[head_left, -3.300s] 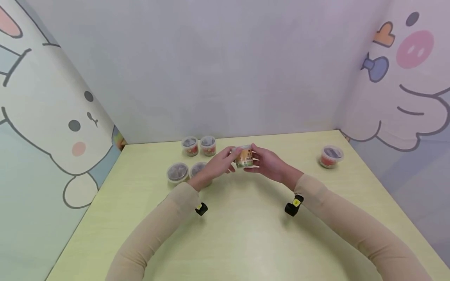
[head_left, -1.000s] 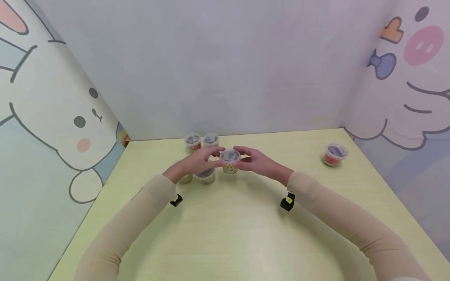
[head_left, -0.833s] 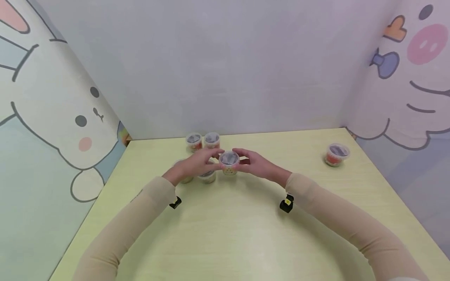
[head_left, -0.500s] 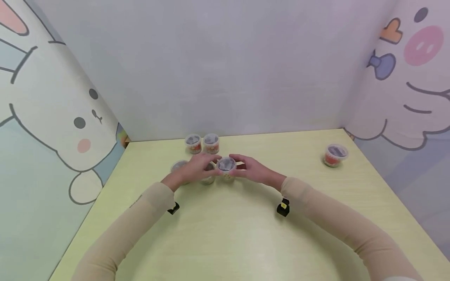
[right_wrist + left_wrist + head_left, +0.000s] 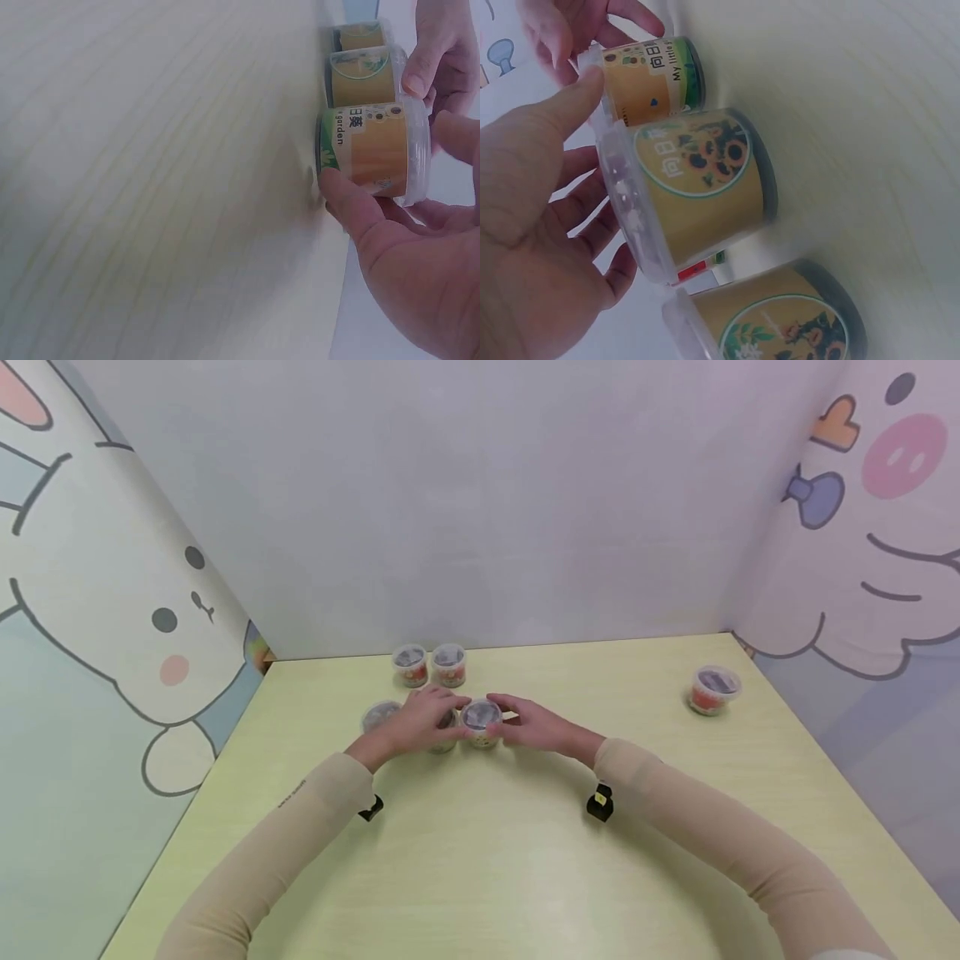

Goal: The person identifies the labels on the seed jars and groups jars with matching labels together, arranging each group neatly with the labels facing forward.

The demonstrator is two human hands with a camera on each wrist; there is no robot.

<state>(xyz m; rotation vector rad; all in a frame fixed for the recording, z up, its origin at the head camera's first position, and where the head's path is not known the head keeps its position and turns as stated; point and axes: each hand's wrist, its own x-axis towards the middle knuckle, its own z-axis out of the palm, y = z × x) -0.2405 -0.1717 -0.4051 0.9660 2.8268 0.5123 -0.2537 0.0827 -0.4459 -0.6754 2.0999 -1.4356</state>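
A small clear-lidded tub [image 5: 480, 717] with an orange and green sunflower label stands upright on the table between my hands. My left hand [image 5: 420, 724] holds its left side, the thumb at the lid's edge in the left wrist view. My right hand [image 5: 536, 727] is round the other side, with fingertips low on the label [image 5: 375, 150] in the right wrist view. Close beside it on the left stands a wider tub [image 5: 705, 180] with a round sunflower label, partly under my left hand. Another such tub [image 5: 380, 714] stands further left.
Two red-labelled tubs [image 5: 410, 666] [image 5: 449, 666] stand behind, near the table's back edge. A further red-labelled tub [image 5: 712, 690] stands alone at the far right. Cloth walls with cartoon animals enclose the table [image 5: 480, 852] at the back and sides.
Both hands have brought the sunflower tub left and down, turning it from tilted to upright. It now stands in line with the two wider tubs. The other tubs have stayed put.
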